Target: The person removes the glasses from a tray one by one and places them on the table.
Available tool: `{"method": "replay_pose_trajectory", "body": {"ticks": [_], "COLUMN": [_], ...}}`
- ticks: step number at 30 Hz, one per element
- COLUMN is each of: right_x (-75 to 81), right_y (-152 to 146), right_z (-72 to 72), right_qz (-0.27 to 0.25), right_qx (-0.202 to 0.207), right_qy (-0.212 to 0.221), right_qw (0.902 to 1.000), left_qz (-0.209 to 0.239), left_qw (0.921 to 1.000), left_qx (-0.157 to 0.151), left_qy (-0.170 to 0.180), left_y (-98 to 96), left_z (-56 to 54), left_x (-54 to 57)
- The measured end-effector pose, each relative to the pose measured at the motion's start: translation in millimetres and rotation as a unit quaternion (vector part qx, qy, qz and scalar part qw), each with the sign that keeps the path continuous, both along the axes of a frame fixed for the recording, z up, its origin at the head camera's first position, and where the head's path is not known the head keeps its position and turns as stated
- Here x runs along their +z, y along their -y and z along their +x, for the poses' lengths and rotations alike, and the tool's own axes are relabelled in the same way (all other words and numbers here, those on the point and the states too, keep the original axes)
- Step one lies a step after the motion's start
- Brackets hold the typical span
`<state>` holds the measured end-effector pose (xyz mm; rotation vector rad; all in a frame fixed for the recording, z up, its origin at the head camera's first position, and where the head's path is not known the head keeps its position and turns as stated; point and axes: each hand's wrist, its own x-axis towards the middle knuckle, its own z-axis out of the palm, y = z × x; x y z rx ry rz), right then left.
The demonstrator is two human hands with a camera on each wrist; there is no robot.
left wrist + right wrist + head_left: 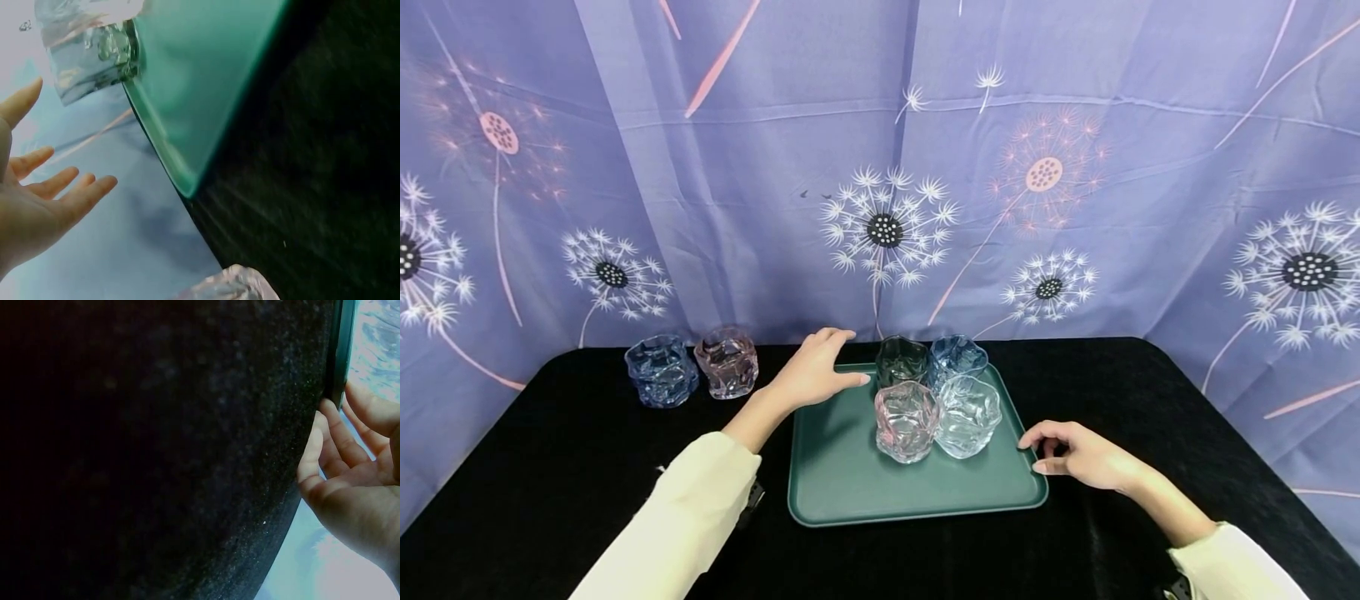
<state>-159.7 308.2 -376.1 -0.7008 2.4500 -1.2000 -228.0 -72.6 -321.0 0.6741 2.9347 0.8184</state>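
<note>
A green rectangular tray [842, 479] lies on the black cloth. On it stand a dark grey-green glass [899, 358], a blue glass [958, 354], a pinkish glass [906, 421] and a clear glass [968, 417], grouped closely. My left hand [811, 368] hovers by the tray's back left corner, fingers spread and holding nothing; the left wrist view shows its fingers apart from the glasses. At the tray's right rim, my right hand [1078, 454] pinches the edge between thumb and fingers. In the right wrist view, the fingertips [328, 407] meet the rim.
Left of the tray, another blue glass [662, 372] and another pinkish glass [727, 364] stand side by side near the back edge of the black-covered table [587, 467]. A purple dandelion-patterned curtain [760, 208] hangs right behind the table.
</note>
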Motion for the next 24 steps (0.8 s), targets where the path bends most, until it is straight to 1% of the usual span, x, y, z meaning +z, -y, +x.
{"method": "replay_pose_trajectory", "body": {"ticks": [7, 10, 19, 24], "right_x": [-0.3, 0.0, 0.2, 0.0], "right_y": [-0.1, -0.2, -0.6, -0.9], "right_z": [0.2, 0.5, 1.0, 0.8], "right_qz": [-0.002, -0.002, -0.002, -0.004], "right_qx": [0.003, 0.001, -0.004, 0.000], "right_qy": [-0.003, 0.003, 0.006, 0.003], "right_qw": [1.0000, 1.0000, 1.0000, 1.0000], "left_qz": [0.025, 0.022, 0.007, 0.007], "left_qw": [0.9993, 0.9990, 0.9993, 0.9992], "left_qx": [0.004, 0.004, 0.000, -0.004], "left_qy": [0.029, 0.037, 0.037, 0.040], "left_y": [-20.5, -28.4, -48.2, -55.8], "left_z": [-3.4, -4.8, -8.8, -9.9], "left_x": [-1.9, -2.9, -5.1, -5.4]}}
